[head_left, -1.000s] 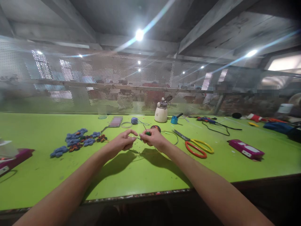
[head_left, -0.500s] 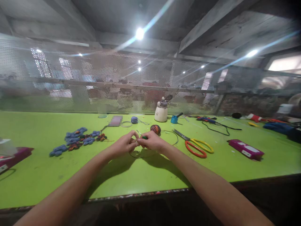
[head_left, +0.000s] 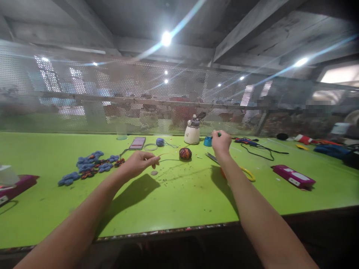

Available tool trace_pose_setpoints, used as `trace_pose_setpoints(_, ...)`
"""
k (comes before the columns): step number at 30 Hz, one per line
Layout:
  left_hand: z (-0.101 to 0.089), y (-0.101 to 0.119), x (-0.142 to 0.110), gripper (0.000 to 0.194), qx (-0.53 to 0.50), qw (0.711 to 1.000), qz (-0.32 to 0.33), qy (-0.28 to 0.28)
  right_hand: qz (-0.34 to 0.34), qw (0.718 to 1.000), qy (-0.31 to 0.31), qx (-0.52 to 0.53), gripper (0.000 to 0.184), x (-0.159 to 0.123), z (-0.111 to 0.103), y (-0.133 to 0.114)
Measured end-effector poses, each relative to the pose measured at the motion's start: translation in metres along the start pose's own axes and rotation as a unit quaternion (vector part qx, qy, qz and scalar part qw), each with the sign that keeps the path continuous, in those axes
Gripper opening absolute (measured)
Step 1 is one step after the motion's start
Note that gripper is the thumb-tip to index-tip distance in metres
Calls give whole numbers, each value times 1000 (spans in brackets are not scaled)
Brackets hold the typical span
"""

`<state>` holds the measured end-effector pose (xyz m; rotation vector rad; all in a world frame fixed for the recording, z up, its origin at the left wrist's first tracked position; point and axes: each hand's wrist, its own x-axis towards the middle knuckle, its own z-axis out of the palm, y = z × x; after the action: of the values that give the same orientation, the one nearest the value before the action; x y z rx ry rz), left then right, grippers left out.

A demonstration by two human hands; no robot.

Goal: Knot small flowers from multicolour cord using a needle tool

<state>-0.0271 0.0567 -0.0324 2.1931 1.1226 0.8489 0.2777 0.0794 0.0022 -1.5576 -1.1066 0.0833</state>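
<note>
My left hand (head_left: 140, 162) hovers over the green table (head_left: 174, 198), fingers pinched on a thin thread that runs right toward a dark orange-and-black yarn ball (head_left: 185, 153). My right hand (head_left: 221, 144) is raised farther back and to the right, closed on a small green-handled tool whose tip shows above the fingers. It is close to a small blue cup (head_left: 208, 141) and a cream jug (head_left: 192, 132). A small round disc (head_left: 154, 173) lies on the table below my left hand.
Scissors with red and yellow handles (head_left: 241, 172) lie partly under my right forearm. Blue crocheted flowers (head_left: 86, 166) lie at left, a phone (head_left: 137, 142), a wire ring and blue yarn behind. Pink boxes (head_left: 293, 176) sit right and far left. A mesh screen backs the table.
My hands were together at the table's middle; now my right hand has swung up and back to the right with the green tool, and my left keeps the thread, drawn out.
</note>
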Motion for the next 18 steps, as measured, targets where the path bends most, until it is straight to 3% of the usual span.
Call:
trace_pose_setpoints(3, 7, 7, -3, 38, -6, 1000, 5, -10, -51, 996, -67, 14, 26, -26, 9, -15)
trace_pose_setpoints(5, 13, 11, -4, 37, -15, 1000, 6, -22, -99, 983, -151, 42, 25, -55, 22, -28)
trace_pose_setpoints(10, 11, 10, -8, 30, -72, 996, 17, -53, -153, 887, -420, 115, 26, -115, 48, -42)
trace_pose_setpoints(15, -9, 6, -9, 28, -155, 988, 19, -18, -131, 825, -527, 156, 36, -102, 40, -33)
trace_pose_setpoints(18, -19, 6, -11, 32, -233, 971, 38, 15, -131, 813, -548, 147, 31, -92, 32, -32)
